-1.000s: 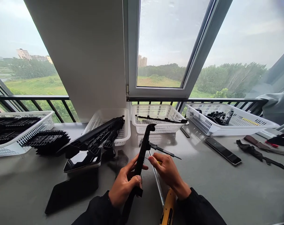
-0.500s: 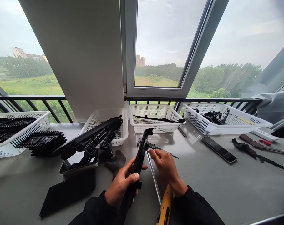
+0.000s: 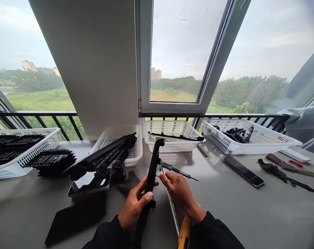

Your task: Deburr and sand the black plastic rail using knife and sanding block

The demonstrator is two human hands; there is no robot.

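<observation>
Far left of frame: white basket loaded with black parts, loose stack of black parts just beside it on the grey worktop. Lower left: flat black panel lying on the worktop, metal tray above it. Left of centre: second white basket with long black mouldings sticking out over its front edge.

Centre, low: left hand with fingers wrapped closed round the lower part of a long black plastic strip, thumb on top. Strip tilted up and away, upper end hooked, reaching in front of the centre basket at mid-frame. Right hand just right of the strip, fingers pinched shut on a small yellow-tipped tool with its tip at the strip's edge. Thin metal rod flat on the worktop under the right hand; yellow tool at the bottom edge by the right wrist. Slim dark tool lying just beyond the hands.

Right of centre: phone flat on the worktop. Upper right: fourth white basket with a few black parts. Far right: dark strap-like piece, red-handled tool.
</observation>
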